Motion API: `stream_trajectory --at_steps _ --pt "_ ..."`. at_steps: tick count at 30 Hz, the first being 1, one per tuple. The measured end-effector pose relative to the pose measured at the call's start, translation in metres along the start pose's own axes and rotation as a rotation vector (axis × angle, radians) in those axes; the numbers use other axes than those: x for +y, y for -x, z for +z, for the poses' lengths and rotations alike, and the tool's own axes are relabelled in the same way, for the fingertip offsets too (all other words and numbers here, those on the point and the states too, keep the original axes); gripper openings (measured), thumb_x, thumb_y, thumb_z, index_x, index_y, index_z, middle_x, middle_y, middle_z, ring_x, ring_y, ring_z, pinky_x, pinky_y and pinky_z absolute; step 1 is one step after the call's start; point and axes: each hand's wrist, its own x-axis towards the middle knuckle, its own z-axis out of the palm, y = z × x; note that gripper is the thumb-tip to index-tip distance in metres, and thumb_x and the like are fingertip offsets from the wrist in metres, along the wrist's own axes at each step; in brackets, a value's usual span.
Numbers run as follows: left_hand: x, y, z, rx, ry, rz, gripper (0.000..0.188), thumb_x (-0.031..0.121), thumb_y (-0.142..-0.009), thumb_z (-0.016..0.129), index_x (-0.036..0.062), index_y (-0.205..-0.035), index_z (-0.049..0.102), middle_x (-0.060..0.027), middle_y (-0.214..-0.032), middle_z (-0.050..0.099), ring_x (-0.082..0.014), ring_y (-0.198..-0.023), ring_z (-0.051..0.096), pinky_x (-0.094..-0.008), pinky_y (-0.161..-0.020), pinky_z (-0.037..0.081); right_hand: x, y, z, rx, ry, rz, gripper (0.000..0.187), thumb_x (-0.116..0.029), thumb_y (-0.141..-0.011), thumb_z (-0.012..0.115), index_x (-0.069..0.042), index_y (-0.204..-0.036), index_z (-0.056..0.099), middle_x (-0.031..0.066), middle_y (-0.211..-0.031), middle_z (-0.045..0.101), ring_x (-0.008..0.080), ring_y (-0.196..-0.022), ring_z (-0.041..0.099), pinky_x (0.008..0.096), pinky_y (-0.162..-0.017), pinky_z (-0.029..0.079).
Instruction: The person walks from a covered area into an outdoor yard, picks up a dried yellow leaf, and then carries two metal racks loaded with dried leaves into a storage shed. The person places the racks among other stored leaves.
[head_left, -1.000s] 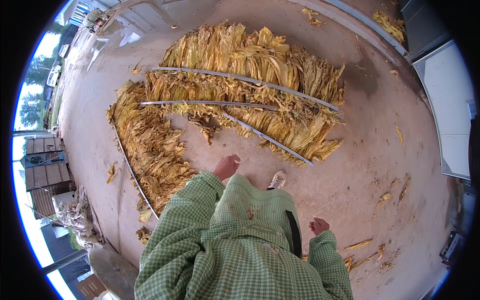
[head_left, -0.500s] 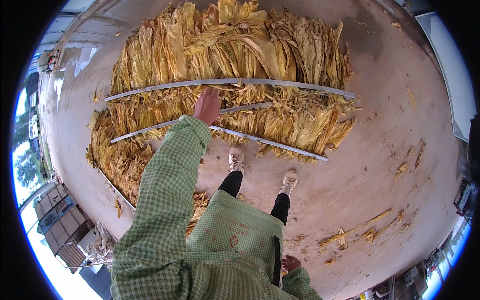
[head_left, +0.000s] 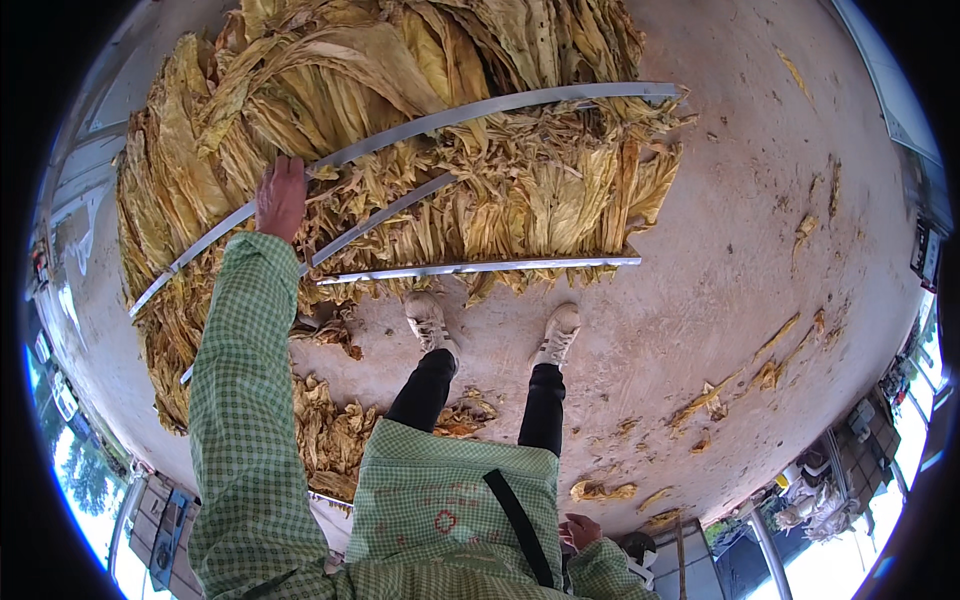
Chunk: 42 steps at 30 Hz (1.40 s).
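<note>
My left hand [head_left: 281, 200] is closed on the far metal strip [head_left: 440, 118], a long, flat grey bar that lies across a big pile of dried yellow-brown leaves [head_left: 390, 70]. The fingers bend over the strip, and the palm side is hidden. A shorter metal strip [head_left: 385, 214] slants over the leaves nearer to me. Along the pile's near edge runs a third metal strip [head_left: 480, 267]. Low in the picture, my right hand [head_left: 580, 532] hangs beside my green checked apron, its fingers loosely bent and a little apart. Nothing shows in it.
My shoes [head_left: 560, 335] stand on the concrete floor just short of the near strip. A smaller leaf heap [head_left: 330, 440] lies to the left of my legs. Loose leaf scraps [head_left: 710, 400] are scattered on the floor at the right.
My view has turned, so the pile and strips now sit farther left and tilt. My left hand has moved from beside the far strip to over it, farther left along it.
</note>
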Motion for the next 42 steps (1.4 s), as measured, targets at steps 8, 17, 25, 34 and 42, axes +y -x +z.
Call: stream_trajectory --at_steps 8,17,25,34,42 --pt "-0.015 -0.007 -0.053 -0.166 0.078 0.110 0.026 0.004 -0.072 0.054 0.0030 -0.098 0.049 -0.0134 -0.095 0.050 -0.0332 -0.088 0.051 -0.0415 -0.075 0.044 -0.003 -0.009 0.008 -0.016 -0.033 -0.149 0.029 -0.006 -0.081 0.042 0.001 -0.108 0.051 0.0134 -0.083 0.062 0.0190 -0.070 0.062 0.0284 -0.056 0.050" --pt "-0.053 0.047 -0.223 -0.269 0.450 0.193 0.013 0.002 -0.081 0.052 -0.0022 -0.093 0.049 -0.0138 -0.080 0.049 -0.0177 -0.073 0.052 -0.0356 -0.062 0.042 -0.068 -0.002 0.013 -0.010 -0.140 -0.471 0.029 -0.006 -0.080 0.043 0.004 -0.106 0.052 0.0140 -0.080 0.063 0.0179 -0.065 0.062 0.0278 -0.055 0.049" --pt "-0.138 0.199 -0.231 -0.402 1.381 -0.658 0.017 0.020 -0.091 0.037 0.0041 -0.097 0.038 -0.0033 -0.084 0.039 -0.0138 -0.071 0.042 -0.0308 -0.063 0.040 -0.226 0.148 0.021 -0.149 -0.374 -1.290 0.028 -0.002 -0.082 0.038 0.006 -0.107 0.048 0.0140 -0.084 0.061 0.0150 -0.073 0.059 0.0248 -0.067 0.047" --pt "-0.048 0.268 -0.312 -0.477 1.487 -0.467 0.011 0.010 -0.086 0.044 0.0116 -0.076 0.039 0.0021 -0.071 0.036 -0.0090 -0.063 0.040 -0.0263 -0.053 0.036 -0.186 0.185 0.011 -0.540 -0.960 -1.564 0.029 -0.001 -0.080 0.044 0.003 -0.109 0.046 0.0126 -0.096 0.056 0.0175 -0.084 0.055 0.0286 -0.074 0.045" --pt "-0.048 0.275 -0.296 -0.390 0.981 -0.038 0.010 0.002 -0.075 0.048 0.0009 -0.085 0.050 -0.0076 -0.087 0.038 -0.0212 -0.073 0.044 -0.0304 -0.065 0.038 -0.155 0.173 0.029 -0.634 -1.050 -1.581 0.033 -0.001 -0.079 0.049 0.000 -0.111 0.045 0.0115 -0.106 0.052 0.0197 -0.095 0.052 0.0320 -0.080 0.043"
